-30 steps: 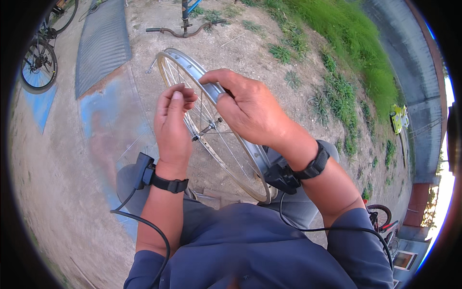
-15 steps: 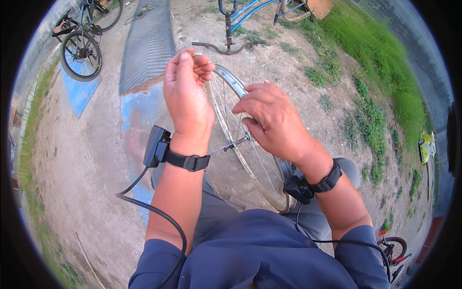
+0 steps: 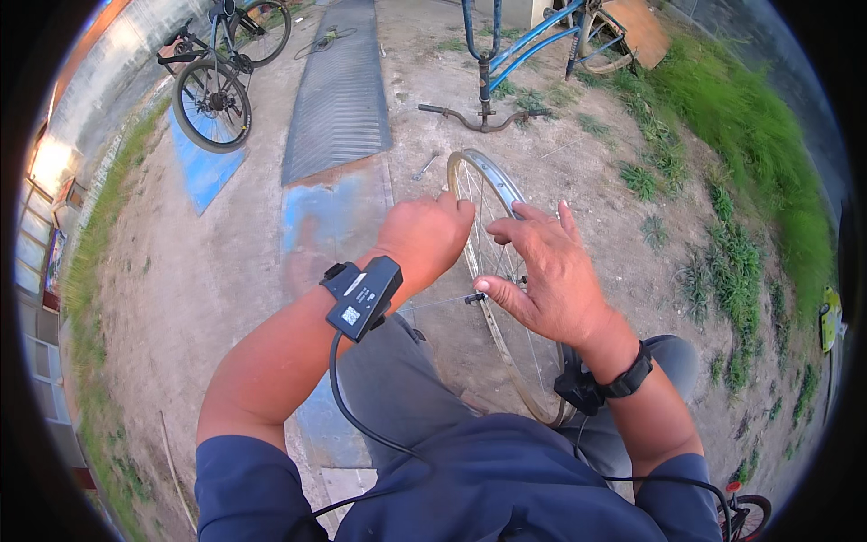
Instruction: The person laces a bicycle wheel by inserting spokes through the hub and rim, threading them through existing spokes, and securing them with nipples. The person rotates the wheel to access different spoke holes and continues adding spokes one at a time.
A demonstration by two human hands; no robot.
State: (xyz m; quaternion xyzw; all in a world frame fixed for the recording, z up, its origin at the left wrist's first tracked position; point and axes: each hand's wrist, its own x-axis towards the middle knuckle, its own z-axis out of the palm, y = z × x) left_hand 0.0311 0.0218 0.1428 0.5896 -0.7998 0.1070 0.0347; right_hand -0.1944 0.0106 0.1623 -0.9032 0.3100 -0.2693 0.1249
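A spoked bicycle wheel rim [image 3: 492, 194] is held upright between the knees. Its left side is gripped by the closed left hand [image 3: 424, 237]; the right hand [image 3: 551, 275] is spread open over the spokes, fingertips touching the rim. Beyond the hands, a blue bicycle frame [image 3: 506, 54] is seen.

Silver wheel rim [image 3: 492, 185] with thin grey spokes. Black wrist device [image 3: 361, 294] with black cable [image 3: 348, 406]. Dark blue shirt [image 3: 506, 488], grey trousers [image 3: 397, 388]. Blue bicycle frame [image 3: 515, 54]. Grey ribbed ramp [image 3: 339, 90]. Blue-painted patch [image 3: 203, 167] on tan dirt ground [image 3: 199, 289]. Green grass [image 3: 750, 144].
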